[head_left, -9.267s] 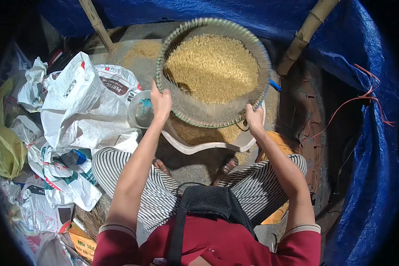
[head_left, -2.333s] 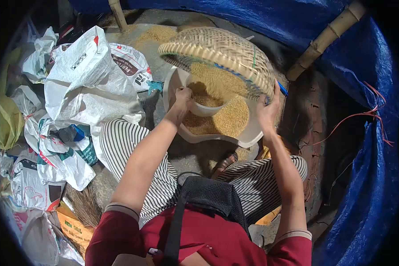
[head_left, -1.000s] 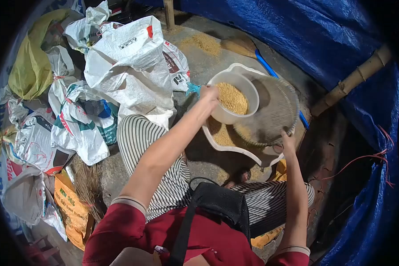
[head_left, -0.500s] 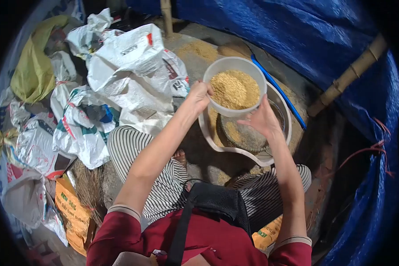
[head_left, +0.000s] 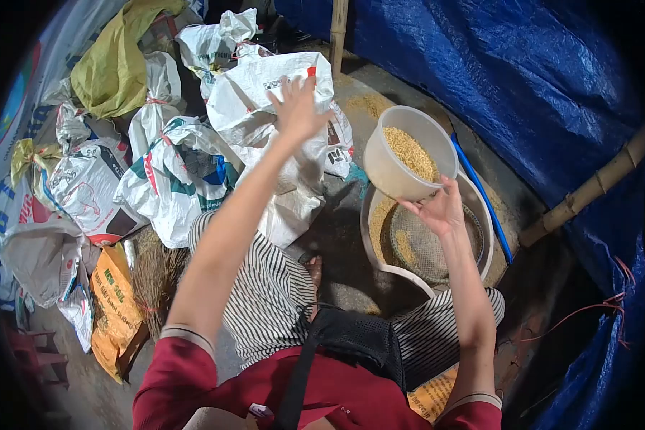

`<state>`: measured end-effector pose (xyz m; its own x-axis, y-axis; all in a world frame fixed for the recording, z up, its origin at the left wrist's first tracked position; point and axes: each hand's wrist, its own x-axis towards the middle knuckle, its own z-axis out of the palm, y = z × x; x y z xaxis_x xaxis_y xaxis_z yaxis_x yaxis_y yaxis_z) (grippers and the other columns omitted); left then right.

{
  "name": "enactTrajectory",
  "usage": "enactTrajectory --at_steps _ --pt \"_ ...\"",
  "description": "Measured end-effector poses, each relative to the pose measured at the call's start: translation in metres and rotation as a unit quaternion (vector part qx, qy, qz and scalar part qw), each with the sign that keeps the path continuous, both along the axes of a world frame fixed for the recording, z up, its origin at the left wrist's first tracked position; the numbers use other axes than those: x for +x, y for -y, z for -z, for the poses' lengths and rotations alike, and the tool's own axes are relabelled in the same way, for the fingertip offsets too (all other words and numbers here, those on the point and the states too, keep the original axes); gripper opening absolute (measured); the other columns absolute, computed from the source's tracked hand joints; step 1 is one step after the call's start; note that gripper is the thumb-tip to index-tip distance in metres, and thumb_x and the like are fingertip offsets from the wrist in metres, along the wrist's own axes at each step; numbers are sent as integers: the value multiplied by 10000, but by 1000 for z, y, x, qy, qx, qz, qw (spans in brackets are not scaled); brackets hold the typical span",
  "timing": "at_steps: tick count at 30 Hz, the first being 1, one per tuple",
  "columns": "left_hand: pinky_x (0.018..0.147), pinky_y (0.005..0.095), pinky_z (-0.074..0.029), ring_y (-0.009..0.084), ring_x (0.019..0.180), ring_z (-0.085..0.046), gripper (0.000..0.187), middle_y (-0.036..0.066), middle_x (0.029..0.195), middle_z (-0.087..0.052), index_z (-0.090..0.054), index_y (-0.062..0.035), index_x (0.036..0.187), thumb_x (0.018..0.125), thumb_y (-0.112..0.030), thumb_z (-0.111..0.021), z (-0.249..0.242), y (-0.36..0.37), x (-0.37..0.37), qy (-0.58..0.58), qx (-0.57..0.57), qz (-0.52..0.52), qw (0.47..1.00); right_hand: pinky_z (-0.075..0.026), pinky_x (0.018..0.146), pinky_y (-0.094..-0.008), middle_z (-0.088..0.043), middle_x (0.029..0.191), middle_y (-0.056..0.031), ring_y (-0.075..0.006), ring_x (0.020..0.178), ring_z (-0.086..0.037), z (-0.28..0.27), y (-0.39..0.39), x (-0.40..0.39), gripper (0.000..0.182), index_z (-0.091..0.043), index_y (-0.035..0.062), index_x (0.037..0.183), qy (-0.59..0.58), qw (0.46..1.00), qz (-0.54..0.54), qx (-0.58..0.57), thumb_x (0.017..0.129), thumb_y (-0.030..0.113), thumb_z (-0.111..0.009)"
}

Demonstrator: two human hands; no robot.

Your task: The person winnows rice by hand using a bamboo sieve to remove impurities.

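My right hand (head_left: 437, 208) grips the lower rim of a translucent plastic tub (head_left: 388, 162), which is tilted toward me. Yellow grain-like flakes (head_left: 413, 152) lie in the tub. Fingers spread, my left hand (head_left: 297, 113) is held over a large white woven sack (head_left: 238, 94) and overlaps its top in this view. Below the tub stands a pale basin (head_left: 489, 251) with a round mesh sieve (head_left: 437, 247) inside. Some of the yellow material shows in the basin and on the mesh.
Several tied sacks (head_left: 93, 183) crowd the left side, beside an orange bag (head_left: 115, 308) and a straw broom (head_left: 154, 276). A blue tube (head_left: 486, 204) leans along the basin. Blue tarpaulin (head_left: 480, 64) and a bamboo pole (head_left: 588, 186) bound the right.
My left hand has let go of the tub and moved left over the white sack, opening its fingers. The tub, kept in my right hand, has tipped toward me. The view has shifted.
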<state>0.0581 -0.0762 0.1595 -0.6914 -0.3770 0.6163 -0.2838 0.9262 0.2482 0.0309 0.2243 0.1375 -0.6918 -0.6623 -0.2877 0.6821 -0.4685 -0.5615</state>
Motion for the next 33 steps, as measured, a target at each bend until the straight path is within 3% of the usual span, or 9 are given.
enactTrajectory --at_steps 1,5,9,16,23,25,27,29,33 --pt "883 472 -348 312 1019 -473 710 168 1064 -503 -365 -73 1188 620 -364 -675 8 21 1 -5 -137 -63 989 -352 895 -550 -222 1262 -220 -392 1162 -281 -4 1 -2 754 -159 113 1270 -13 1000 9 18 679 296 -589" --pt "848 481 -354 292 972 -502 559 129 974 -552 -452 -87 1129 648 -303 -639 20 55 8 189 -34 -87 978 -375 888 -533 -238 1250 -213 -387 1147 -303 -13 5 -14 682 -194 114 1259 -44 998 13 36 709 276 -563" --pt "743 355 -369 235 818 -541 184 84 779 -577 -598 -72 821 653 -107 -534 21 11 39 134 -90 148 976 -387 881 -528 -248 1247 -209 -383 1143 -313 -36 29 -21 650 -194 100 1255 -59 998 -2 29 729 255 -543" --pt "716 342 -361 219 806 -531 181 91 815 -567 -593 -85 812 654 -79 -506 51 -31 68 102 -198 228 948 -381 885 -532 -266 1268 -186 -341 1177 -299 -93 116 -11 590 -222 42 1252 -118 990 -71 -4 774 242 -504" --pt "675 313 -355 200 819 -515 287 85 859 -547 -565 -86 960 699 -43 -454 40 -18 94 102 -168 210 958 -435 787 -572 -284 1236 -157 -337 1138 -334 -65 198 -13 726 -229 102 1245 -165 966 -102 169 653 152 -647" --pt "660 308 -357 203 774 -516 243 83 801 -540 -576 -55 909 696 -40 -460 31 -17 101 147 -94 223 959 -457 756 -559 -293 1233 -154 -351 1128 -340 -54 212 -7 824 -181 112 1276 -341 883 -25 321 618 181 -671" --pt "652 304 -360 204 739 -516 209 82 756 -531 -581 -38 869 694 -38 -465 37 -15 103 94 -96 231 964 -425 793 -552 -296 1235 -168 -386 1125 -325 -18 226 -23 932 -127 119 1304 -439 837 14 326 569 171 -697" --pt "655 306 -359 197 744 -520 218 80 774 -531 -576 -47 874 686 -30 -467 42 -11 100 129 -97 227 960 -350 870 -522 -271 1227 -222 -424 1121 -297 -8 233 -26 994 -82 171 1321 -674 551 69 487 544 140 -701" --pt "656 306 -359 186 753 -524 230 67 810 -538 -572 -57 877 678 -19 -463 45 0 97 80 -61 220 970 -276 927 -486 -233 1213 -273 -455 1109 -274 -12 237 -8 989 -108 219 1319 -720 490 23 492 533 129 -701"
